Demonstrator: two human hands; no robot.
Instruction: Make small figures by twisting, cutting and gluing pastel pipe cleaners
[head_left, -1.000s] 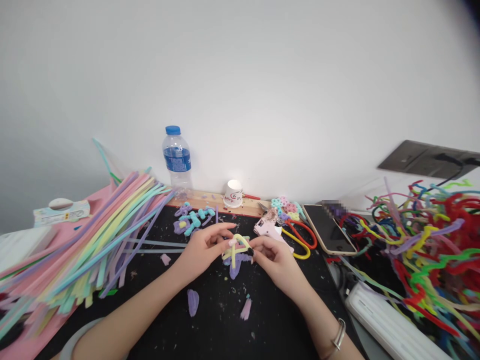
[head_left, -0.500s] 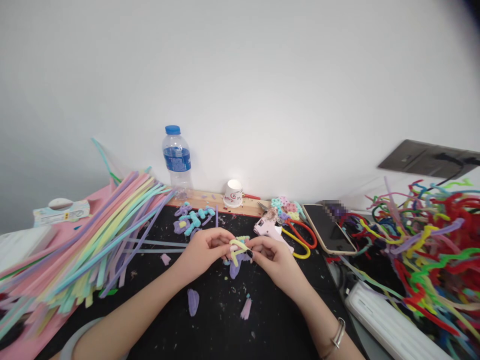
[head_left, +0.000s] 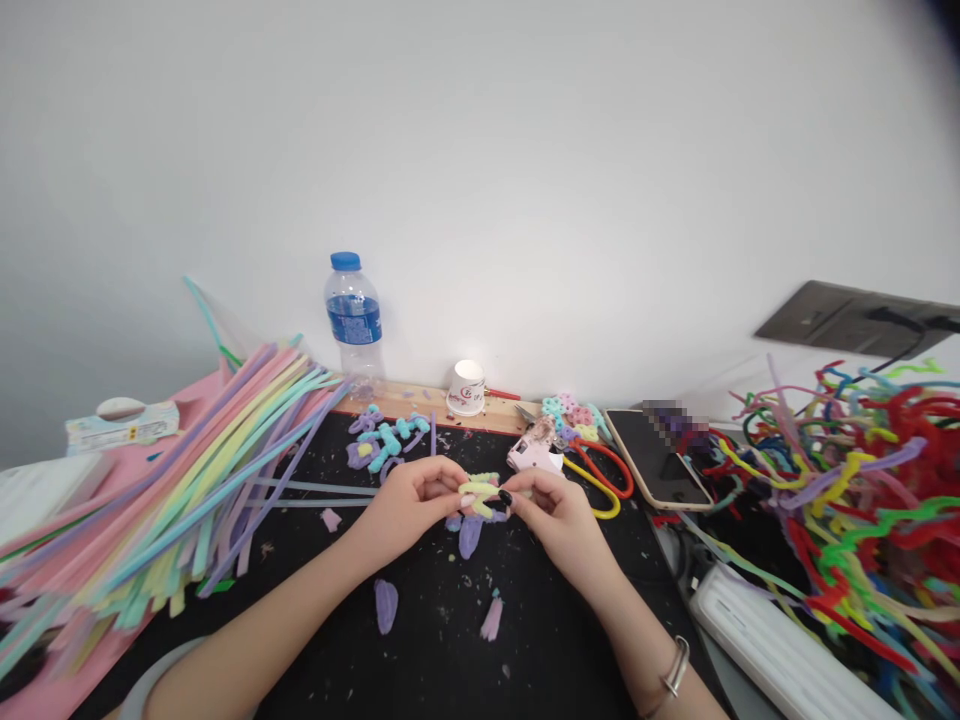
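Between my two hands is a bent pale yellow pipe cleaner (head_left: 480, 494), pinched at both sides. The fingertips of my left hand (head_left: 424, 500) grip its left part. My right hand (head_left: 547, 510), with dark nails, closes on its right part. Just below the fingers, a purple fuzzy piece (head_left: 470, 538) lies on the black mat (head_left: 431, 650). Nearer to me are a separate purple oval piece (head_left: 386, 606) and a small pink-purple tuft (head_left: 492, 619). Turquoise and purple twisted pieces (head_left: 385, 442) lie beyond my left hand.
Pastel pipe cleaners (head_left: 247, 450) are heaped at the left, a bright tangle (head_left: 885, 510) at the right. Toward the wall stand a bottle (head_left: 354, 320) and a paper cup (head_left: 466, 388). Scissors (head_left: 607, 475), a phone (head_left: 660, 460) and a white power strip (head_left: 780, 640) lie at the right.
The yellow pipe cleaner's open bend has narrowed, its parts now close together between my fingertips. My right fingers have shifted slightly. The objects around have not moved.
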